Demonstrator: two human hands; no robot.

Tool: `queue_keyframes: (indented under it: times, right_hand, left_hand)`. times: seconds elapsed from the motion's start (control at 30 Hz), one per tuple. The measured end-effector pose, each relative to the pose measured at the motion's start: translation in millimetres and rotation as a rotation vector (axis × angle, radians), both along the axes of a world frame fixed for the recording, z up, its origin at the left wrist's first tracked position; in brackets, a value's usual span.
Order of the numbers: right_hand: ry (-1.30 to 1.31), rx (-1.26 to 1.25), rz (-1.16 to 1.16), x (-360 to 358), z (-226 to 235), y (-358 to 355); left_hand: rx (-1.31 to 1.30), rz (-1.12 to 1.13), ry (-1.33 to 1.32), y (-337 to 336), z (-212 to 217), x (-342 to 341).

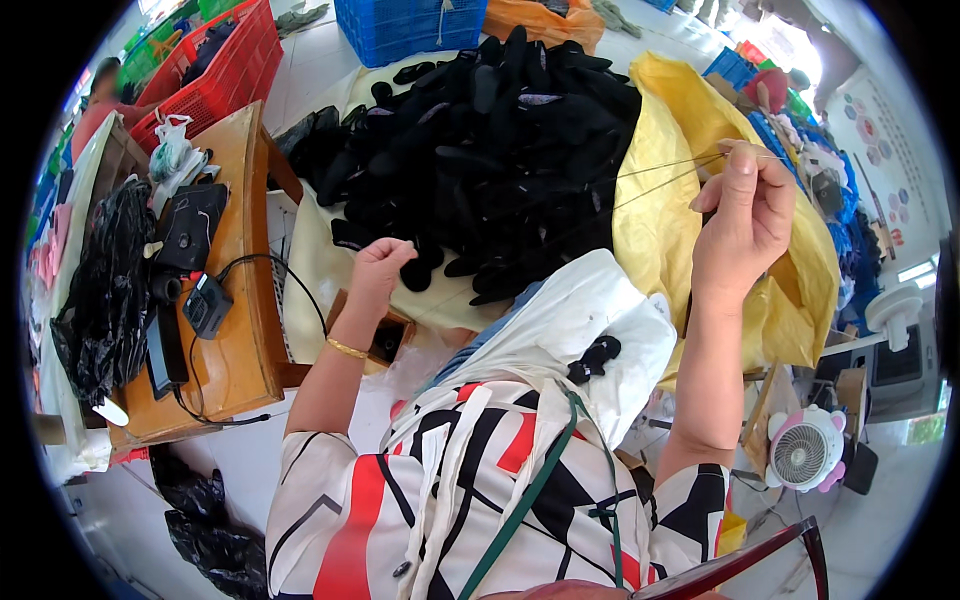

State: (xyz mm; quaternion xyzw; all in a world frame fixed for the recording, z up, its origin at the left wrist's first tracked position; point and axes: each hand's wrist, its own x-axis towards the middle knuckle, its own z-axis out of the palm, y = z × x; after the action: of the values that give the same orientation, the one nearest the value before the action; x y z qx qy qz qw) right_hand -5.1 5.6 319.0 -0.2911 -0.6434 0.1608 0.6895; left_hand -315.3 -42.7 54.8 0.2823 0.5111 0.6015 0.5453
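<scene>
My right hand (750, 220) is raised at the right, thumb and fingertips pinched on a dark thread (655, 188). A thin, needle-like line crosses at its fingertips. Two strands of the thread slant down leftward from there over a big heap of black, slipper-shaped cloth pieces (485, 150). Some of these pieces show patterned linings. My left hand (380, 270) is closed in a pinch at the heap's near left edge; whatever lies between its fingertips is too fine to make out. On my lap, a small black cloth piece (594, 358) rests on a white cloth (570, 320).
A wooden table (240, 345) at the left carries black bags, a small dark device (207, 305) and cables. Beyond the heap stand a blue crate (410, 30) and a red crate (215, 80). Yellow sheeting (650, 240) borders the right; a small fan (802, 452) stands lower right. Another person is far left.
</scene>
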Motion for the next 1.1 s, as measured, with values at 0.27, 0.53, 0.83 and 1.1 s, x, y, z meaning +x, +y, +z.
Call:
queue_keyframes:
  times: [0.27,0.53,0.83,1.1]
  right_hand:
    - [0.251,-0.19,0.246,19,0,4]
    - [0.624,-0.47,0.337,79,-13,22]
    - [0.749,-0.414,0.519,130,1,21]
    - [0.747,-0.419,0.48,123,2,20]
  left_hand:
    - [0.068,-0.447,0.253,13,-24,59]
    - [-0.049,-0.788,0.13,2,-5,61]
    - [0.242,-0.478,-0.106,-2,130,9]
    - [0.279,-0.428,-0.049,-14,146,-5]
